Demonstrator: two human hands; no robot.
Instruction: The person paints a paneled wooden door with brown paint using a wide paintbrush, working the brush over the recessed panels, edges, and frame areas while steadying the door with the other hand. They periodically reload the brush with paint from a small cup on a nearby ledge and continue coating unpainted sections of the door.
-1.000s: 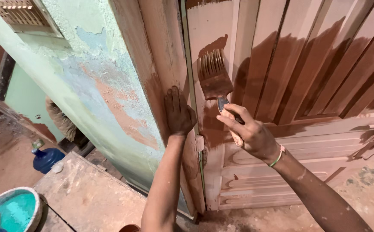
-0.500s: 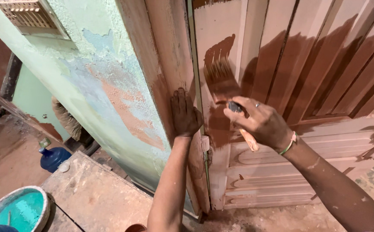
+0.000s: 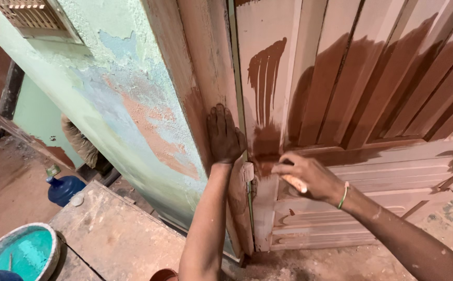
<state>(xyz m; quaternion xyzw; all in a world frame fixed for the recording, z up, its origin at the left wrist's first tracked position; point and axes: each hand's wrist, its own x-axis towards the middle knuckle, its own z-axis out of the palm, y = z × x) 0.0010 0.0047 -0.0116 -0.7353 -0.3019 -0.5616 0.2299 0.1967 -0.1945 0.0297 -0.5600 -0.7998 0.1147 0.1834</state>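
The right hand [image 3: 310, 177] grips a paintbrush handle [image 3: 294, 183] (bristles hidden), long axis slanting down-right, at the door [image 3: 382, 78] by its hinge [image 3: 248, 171]; earlier the brush stood higher, bristles up; the left hand [image 3: 225, 134] stays pressed flat, fingers spread, on the frame [image 3: 200, 62].

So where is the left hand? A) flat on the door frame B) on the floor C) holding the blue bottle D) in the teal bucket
A: the left hand lies flat against the door frame, beside the hinge edge of the door, far from the bucket and bottle.
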